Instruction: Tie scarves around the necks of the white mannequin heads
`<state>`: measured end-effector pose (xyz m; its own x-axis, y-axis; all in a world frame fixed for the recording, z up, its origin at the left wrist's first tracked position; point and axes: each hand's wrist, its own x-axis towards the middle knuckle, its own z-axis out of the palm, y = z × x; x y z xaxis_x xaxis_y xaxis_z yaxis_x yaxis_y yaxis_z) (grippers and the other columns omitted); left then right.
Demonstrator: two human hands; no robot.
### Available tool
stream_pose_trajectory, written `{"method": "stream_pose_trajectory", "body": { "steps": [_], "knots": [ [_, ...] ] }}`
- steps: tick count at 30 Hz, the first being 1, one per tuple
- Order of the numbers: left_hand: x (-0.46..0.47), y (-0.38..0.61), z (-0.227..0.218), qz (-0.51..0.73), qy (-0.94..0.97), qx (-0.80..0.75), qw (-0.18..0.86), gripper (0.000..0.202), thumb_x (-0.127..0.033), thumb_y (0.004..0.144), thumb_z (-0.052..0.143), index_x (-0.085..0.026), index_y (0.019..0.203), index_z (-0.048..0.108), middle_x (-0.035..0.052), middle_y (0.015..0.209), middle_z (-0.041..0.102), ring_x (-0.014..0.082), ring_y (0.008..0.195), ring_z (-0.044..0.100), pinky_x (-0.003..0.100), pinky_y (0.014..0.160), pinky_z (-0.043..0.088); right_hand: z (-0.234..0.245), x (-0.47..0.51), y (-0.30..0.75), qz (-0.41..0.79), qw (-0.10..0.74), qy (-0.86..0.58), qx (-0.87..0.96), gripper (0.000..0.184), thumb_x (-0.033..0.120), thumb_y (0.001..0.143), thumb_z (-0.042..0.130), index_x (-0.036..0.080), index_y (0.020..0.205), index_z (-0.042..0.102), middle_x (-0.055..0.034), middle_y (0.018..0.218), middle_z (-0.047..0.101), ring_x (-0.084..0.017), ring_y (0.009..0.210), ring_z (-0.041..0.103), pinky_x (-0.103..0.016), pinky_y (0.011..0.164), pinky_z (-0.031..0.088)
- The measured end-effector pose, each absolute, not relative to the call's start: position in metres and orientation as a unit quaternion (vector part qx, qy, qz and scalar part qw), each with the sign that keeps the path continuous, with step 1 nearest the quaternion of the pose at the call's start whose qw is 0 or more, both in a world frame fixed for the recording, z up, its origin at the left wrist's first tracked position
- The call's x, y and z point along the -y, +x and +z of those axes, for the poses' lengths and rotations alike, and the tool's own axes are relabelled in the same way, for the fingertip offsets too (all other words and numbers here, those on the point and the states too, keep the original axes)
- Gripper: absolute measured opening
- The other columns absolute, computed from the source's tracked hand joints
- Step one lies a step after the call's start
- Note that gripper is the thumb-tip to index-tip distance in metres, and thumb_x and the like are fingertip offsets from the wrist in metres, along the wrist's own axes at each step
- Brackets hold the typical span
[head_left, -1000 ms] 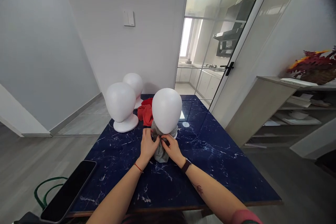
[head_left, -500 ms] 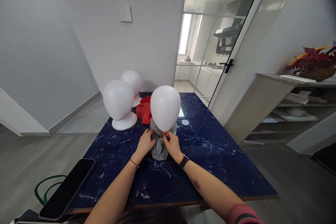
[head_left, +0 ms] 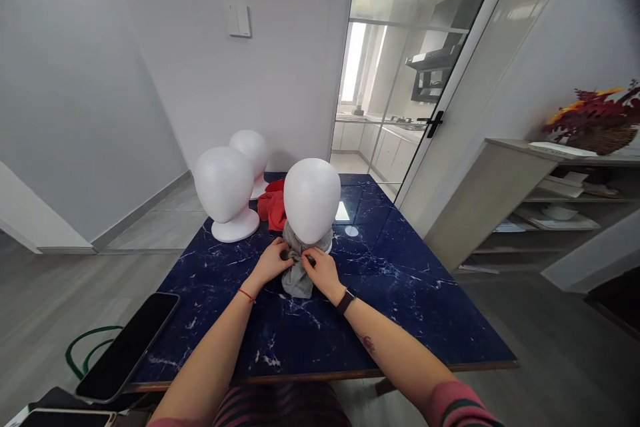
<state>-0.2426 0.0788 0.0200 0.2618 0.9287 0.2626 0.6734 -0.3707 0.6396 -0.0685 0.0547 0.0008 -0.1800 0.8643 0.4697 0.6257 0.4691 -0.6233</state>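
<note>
Scarf: grey scarf (head_left: 299, 270) wrapped at neck of front mannequin head (head_left: 311, 200), tail draped below onto surface (head_left: 400, 280).
Hands: left hand (head_left: 273, 261) & right hand (head_left: 323, 272) – both pinched shut on scarf, just under the head's chin.
Handling: prob. soft, light, slack – grip bunched folds nr the knot.

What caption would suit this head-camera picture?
Both hands, left hand and right hand, grip a grey cloth at a white mannequin head's neck.
</note>
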Motion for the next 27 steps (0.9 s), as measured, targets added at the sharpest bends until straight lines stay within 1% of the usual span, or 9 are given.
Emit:
{"method": "stream_pose_trajectory", "body": {
  "steps": [3,6,9,12,18,20,23,25,27],
  "knots": [
    [-0.076,-0.245,0.024,0.322,0.723,-0.599,0.121,0.009,-0.018,0.066,0.054,-0.019,0.062,0.046,0.0002,0.070,0.048,0.0145,0.065,0.047,0.026,0.062,0.037,0.003,-0.053,-0.070,0.138,0.391,-0.541,0.732,0.017,0.024,0.085,0.048,0.021,0.086,0.065,-0.0010,0.083,0.068,-0.014,0.074,0.062,-0.022,0.067,0.039],
    [-0.076,-0.247,0.024,0.395,0.649,-0.642,0.100,0.008,-0.014,0.068,0.052,-0.020,0.074,0.050,0.0010,0.072,0.052,0.0167,0.068,0.050,0.027,0.064,0.036,0.005,-0.051,-0.073,0.132,0.372,-0.575,0.717,0.016,0.026,0.085,0.050,0.023,0.085,0.065,0.0007,0.075,0.068,-0.013,0.066,0.060,-0.021,0.061,0.035],
    [-0.080,-0.247,0.020,0.495,0.579,-0.601,0.243,0.021,-0.007,0.062,0.049,-0.019,0.078,0.054,0.0029,0.079,0.057,0.0179,0.076,0.053,0.028,0.070,0.038,0.006,-0.051,-0.074,0.130,0.358,-0.608,0.697,0.015,0.028,0.083,0.051,0.024,0.084,0.066,0.0017,0.068,0.066,-0.013,0.062,0.059,-0.021,0.056,0.031],
    [-0.085,-0.247,0.019,0.526,0.525,-0.545,0.389,0.026,-0.006,0.054,0.046,-0.017,0.075,0.055,0.0035,0.075,0.058,0.0173,0.073,0.054,0.028,0.068,0.040,0.007,-0.054,-0.070,0.125,0.352,-0.644,0.668,0.014,0.029,0.082,0.053,0.025,0.082,0.066,0.0014,0.070,0.066,-0.013,0.063,0.059,-0.021,0.055,0.028],
    [-0.083,-0.254,0.034,0.530,0.501,-0.423,0.538,0.046,-0.013,0.052,0.050,-0.017,0.098,0.055,0.0030,0.081,0.061,0.0146,0.070,0.057,0.027,0.066,0.044,0.007,-0.057,-0.061,0.111,0.339,-0.670,0.651,0.017,0.031,0.083,0.050,0.022,0.080,0.064,0.0001,0.069,0.066,-0.013,0.064,0.059,-0.021,0.056,0.027],
    [-0.080,-0.253,0.035,0.542,0.518,-0.443,0.491,0.043,-0.013,0.051,0.053,-0.018,0.093,0.057,0.0015,0.079,0.061,0.0142,0.069,0.055,0.025,0.066,0.042,0.006,-0.058,-0.061,0.107,0.322,-0.681,0.649,0.017,0.032,0.082,0.051,0.022,0.078,0.064,-0.0008,0.069,0.067,-0.014,0.064,0.060,-0.021,0.055,0.027],
    [-0.078,-0.251,0.031,0.568,0.529,-0.536,0.334,0.026,-0.013,0.052,0.056,-0.019,0.077,0.060,-0.0012,0.069,0.058,0.0139,0.065,0.051,0.024,0.063,0.037,0.006,-0.058,-0.063,0.106,0.295,-0.701,0.640,0.019,0.033,0.081,0.051,0.022,0.075,0.065,-0.0022,0.071,0.067,-0.015,0.066,0.061,-0.022,0.055,0.028],
    [-0.080,-0.250,0.028,0.613,0.482,-0.536,0.324,0.014,-0.019,0.057,0.056,-0.019,0.070,0.060,-0.0008,0.067,0.059,0.0142,0.065,0.050,0.024,0.062,0.036,0.008,-0.059,-0.063,0.109,0.283,-0.712,0.634,0.020,0.034,0.081,0.051,0.022,0.076,0.065,-0.0030,0.072,0.068,-0.016,0.068,0.062,-0.022,0.055,0.029],
    [-0.085,-0.252,0.026,0.665,0.408,-0.514,0.358,0.013,-0.029,0.063,0.054,-0.018,0.068,0.058,-0.0002,0.065,0.058,0.0141,0.062,0.050,0.025,0.060,0.037,0.010,-0.060,-0.061,0.117,0.273,-0.722,0.624,0.021,0.035,0.081,0.050,0.022,0.077,0.065,-0.0039,0.073,0.068,-0.017,0.069,0.063,-0.023,0.055,0.029]
  ]
}}
